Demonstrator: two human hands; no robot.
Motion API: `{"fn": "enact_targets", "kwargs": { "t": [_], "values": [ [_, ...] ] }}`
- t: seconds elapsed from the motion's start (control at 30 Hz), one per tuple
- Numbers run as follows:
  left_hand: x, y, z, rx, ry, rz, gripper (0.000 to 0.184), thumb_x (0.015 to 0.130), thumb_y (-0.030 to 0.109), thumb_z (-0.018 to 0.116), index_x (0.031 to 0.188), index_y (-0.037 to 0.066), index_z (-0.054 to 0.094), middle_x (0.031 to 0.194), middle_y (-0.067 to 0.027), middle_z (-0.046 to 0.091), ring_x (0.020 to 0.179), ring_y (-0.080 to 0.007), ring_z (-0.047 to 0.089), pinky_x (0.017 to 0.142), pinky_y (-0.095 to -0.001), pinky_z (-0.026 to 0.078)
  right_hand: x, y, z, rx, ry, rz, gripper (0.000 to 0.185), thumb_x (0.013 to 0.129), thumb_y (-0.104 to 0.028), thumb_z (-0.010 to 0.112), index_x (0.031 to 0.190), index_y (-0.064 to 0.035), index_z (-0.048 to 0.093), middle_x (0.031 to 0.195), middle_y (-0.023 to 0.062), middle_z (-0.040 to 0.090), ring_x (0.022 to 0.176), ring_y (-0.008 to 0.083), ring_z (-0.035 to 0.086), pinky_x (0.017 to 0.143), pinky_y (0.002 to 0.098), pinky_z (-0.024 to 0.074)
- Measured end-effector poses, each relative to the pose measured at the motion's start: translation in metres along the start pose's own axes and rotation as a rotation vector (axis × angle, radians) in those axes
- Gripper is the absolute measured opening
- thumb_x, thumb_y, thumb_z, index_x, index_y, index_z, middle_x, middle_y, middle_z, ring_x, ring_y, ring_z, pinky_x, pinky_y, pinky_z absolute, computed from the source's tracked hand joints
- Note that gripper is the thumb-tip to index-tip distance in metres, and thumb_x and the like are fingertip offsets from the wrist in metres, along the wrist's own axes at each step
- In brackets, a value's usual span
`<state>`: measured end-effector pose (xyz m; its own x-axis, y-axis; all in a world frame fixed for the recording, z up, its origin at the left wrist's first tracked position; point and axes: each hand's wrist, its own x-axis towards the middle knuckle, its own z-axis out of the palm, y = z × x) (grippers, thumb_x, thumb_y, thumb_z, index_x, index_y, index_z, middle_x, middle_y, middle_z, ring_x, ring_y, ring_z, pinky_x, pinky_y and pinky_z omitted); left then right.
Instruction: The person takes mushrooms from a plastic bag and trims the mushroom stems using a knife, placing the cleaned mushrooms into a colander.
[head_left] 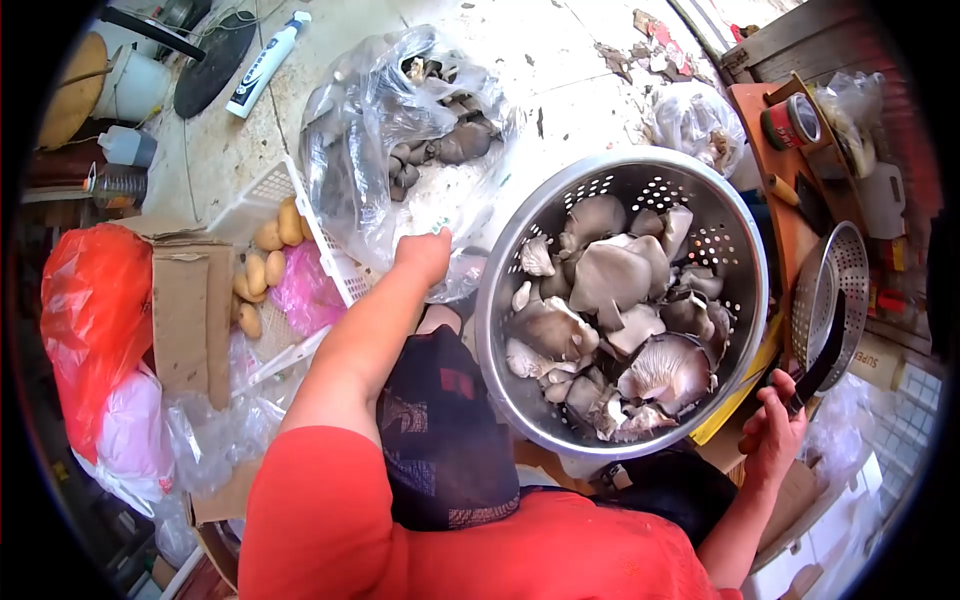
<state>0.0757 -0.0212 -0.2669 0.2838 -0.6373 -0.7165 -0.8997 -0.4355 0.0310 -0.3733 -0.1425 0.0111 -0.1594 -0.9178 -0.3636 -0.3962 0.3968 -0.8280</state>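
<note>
My left hand (425,257) is closed on the near edge of a clear plastic bag (345,190), which holds grey oyster mushrooms (465,142) and stands on the floor. My right hand (775,425) is at the right, its fingers wrapped round the lower end of a dark-bladed knife (826,352) that points up and away. Between my hands is a large steel colander (492,310), filled with mushroom pieces (610,280), some gills up. Neither hand touches those pieces.
A perforated steel strainer (850,262) is right behind the knife. At the left are a white crate (345,272) with potatoes (268,236), a cardboard box (190,320) and a red bag (90,310). A smaller clear bag (700,125) lies beyond the colander, near scattered scraps.
</note>
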Motion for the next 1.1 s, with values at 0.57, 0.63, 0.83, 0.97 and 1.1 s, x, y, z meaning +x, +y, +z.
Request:
{"fn": "enact_targets", "kwargs": {
  "t": [0.57, 0.63, 0.83, 0.97, 1.1],
  "values": [
    [-0.105, -0.053, -0.077, -0.747, 0.493, 0.104, 0.028, 0.077, 0.019, 0.053, 0.096, 0.007, 0.07, 0.092, -0.021, 0.067, 0.09, -0.0366, 0.064, 0.081, -0.0413, 0.049, -0.043, 0.011, 0.01, 0.131, -0.158, -0.075, 0.031, 0.087, -0.013, 0.063, 0.115, -0.0039, 0.056, 0.074, -0.0006, 0.056, 0.046, 0.0054, 0.047, 0.033, 0.0185, 0.0293],
    [-0.122, -0.048, -0.073, -0.72, 0.502, 0.084, 0.028, 0.077, 0.02, 0.054, 0.095, 0.008, 0.07, 0.093, -0.0204, 0.067, 0.089, -0.0359, 0.064, 0.08, -0.041, 0.049, -0.047, 0.01, 0.011, 0.113, -0.174, -0.103, 0.031, 0.086, -0.013, 0.063, 0.115, -0.0039, 0.056, 0.069, -0.0003, 0.055, 0.043, 0.0056, 0.046, 0.033, 0.0184, 0.0287],
    [-0.179, -0.052, -0.064, -0.565, 0.41, 0.041, 0.024, 0.078, 0.02, 0.056, 0.093, 0.009, 0.07, 0.092, -0.0173, 0.068, 0.087, -0.0336, 0.065, 0.078, -0.0404, 0.05, -0.059, 0.01, 0.017, 0.101, -0.115, -0.081, 0.03, 0.085, -0.014, 0.063, 0.113, -0.0045, 0.058, 0.061, 0.0, 0.052, 0.041, 0.0066, 0.046, 0.032, 0.0192, 0.0273],
    [-0.214, -0.05, -0.051, -0.532, 0.409, 0.045, 0.023, 0.079, 0.022, 0.056, 0.093, 0.009, 0.071, 0.091, -0.017, 0.068, 0.087, -0.0341, 0.064, 0.078, -0.0416, 0.05, -0.059, 0.017, 0.015, 0.11, -0.136, -0.134, 0.027, 0.084, -0.014, 0.062, 0.11, -0.0043, 0.06, 0.066, 0.0003, 0.055, 0.042, 0.0067, 0.047, 0.032, 0.0192, 0.0284],
    [-0.237, -0.036, -0.03, -0.53, 0.396, 0.082, 0.023, 0.079, 0.022, 0.055, 0.091, 0.009, 0.07, 0.091, -0.0165, 0.068, 0.088, -0.0343, 0.064, 0.078, -0.0431, 0.05, -0.057, 0.025, 0.007, 0.031, -0.15, -0.092, 0.026, 0.083, -0.013, 0.061, 0.109, -0.0053, 0.061, 0.069, 0.0005, 0.056, 0.042, 0.0078, 0.048, 0.031, 0.0204, 0.0287]
  ]
}}
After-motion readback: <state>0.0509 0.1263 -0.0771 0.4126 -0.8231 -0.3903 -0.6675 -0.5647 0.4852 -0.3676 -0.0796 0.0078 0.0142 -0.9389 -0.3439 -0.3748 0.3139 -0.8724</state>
